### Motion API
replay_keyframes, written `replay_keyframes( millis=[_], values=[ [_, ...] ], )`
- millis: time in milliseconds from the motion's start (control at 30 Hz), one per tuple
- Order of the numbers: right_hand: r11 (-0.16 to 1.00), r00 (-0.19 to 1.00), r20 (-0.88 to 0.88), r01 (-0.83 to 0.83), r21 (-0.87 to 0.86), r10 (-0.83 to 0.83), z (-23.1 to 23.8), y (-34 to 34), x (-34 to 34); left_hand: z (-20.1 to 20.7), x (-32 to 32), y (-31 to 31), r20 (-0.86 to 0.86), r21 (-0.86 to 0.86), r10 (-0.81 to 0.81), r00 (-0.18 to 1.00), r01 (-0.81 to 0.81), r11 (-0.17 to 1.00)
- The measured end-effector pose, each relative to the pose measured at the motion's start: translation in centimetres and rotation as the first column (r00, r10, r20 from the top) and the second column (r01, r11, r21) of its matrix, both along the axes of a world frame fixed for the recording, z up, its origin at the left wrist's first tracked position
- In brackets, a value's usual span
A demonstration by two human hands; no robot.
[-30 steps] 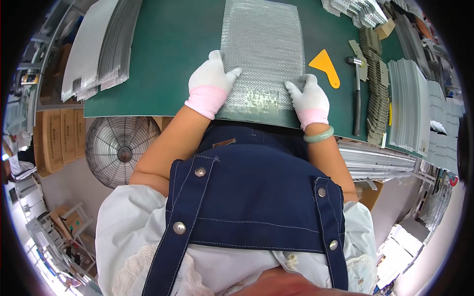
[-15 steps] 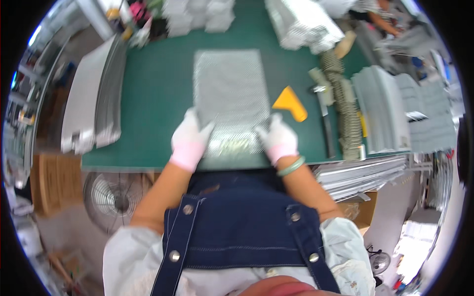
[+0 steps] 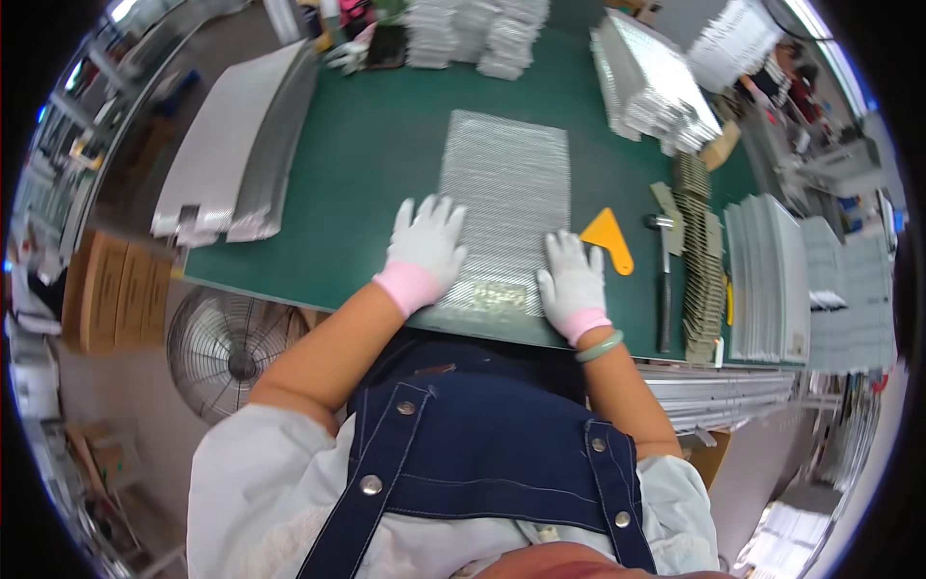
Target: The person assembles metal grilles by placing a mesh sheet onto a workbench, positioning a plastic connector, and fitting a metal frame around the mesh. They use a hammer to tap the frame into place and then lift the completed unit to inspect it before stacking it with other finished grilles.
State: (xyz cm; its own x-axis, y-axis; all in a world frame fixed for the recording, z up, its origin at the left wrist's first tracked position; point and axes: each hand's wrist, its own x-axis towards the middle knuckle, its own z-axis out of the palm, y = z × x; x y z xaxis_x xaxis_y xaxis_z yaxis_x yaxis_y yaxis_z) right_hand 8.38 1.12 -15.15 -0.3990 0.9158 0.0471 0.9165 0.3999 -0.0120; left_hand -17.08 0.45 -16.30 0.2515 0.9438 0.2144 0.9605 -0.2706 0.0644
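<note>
A rectangular silvery mesh sheet (image 3: pixel 506 183) lies flat on the green tabletop (image 3: pixel 338 193) in front of me. My left hand (image 3: pixel 424 246), in a white glove with a pink cuff, rests flat with spread fingers over the sheet's left edge. At the sheet's lower right edge lies my right hand (image 3: pixel 574 285), gloved alike, its fingers stretched out. Neither hand grips anything. Just beyond my right fingertips is a yellow triangular scraper (image 3: pixel 608 241). A hammer (image 3: pixel 665 280) with a black handle lies farther right.
Stacked panels (image 3: pixel 227 135) stand at the left, with more panels (image 3: pixel 767 280) at the right. Beside the hammer runs a long row of thin olive pieces (image 3: pixel 702 280). Silvery stacks (image 3: pixel 656 87) occupy the far side. A floor fan (image 3: pixel 236 357) stands below the table's left front.
My left hand has shifted from the sheet's lower left edge farther up, its fingers now spread flat. My right hand has flattened at the right edge. The whole view has turned slightly.
</note>
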Motion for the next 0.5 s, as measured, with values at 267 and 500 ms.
replay_keyframes(
  millis=[267, 500],
  values=[
    [0.998, 0.996, 0.080, -0.021, -0.067, 0.026, 1.7, 0.3, -0.9, 4.1, -0.4, 4.0, 0.022, -0.153, -0.033, 0.999, 0.036, 0.988],
    [0.998, 0.995, 0.103, -0.015, -0.057, 0.021, 1.1, 0.4, -0.9, 3.1, -1.7, 6.6, 0.132, -0.190, -0.155, 0.979, 0.178, 0.965]
  ],
)
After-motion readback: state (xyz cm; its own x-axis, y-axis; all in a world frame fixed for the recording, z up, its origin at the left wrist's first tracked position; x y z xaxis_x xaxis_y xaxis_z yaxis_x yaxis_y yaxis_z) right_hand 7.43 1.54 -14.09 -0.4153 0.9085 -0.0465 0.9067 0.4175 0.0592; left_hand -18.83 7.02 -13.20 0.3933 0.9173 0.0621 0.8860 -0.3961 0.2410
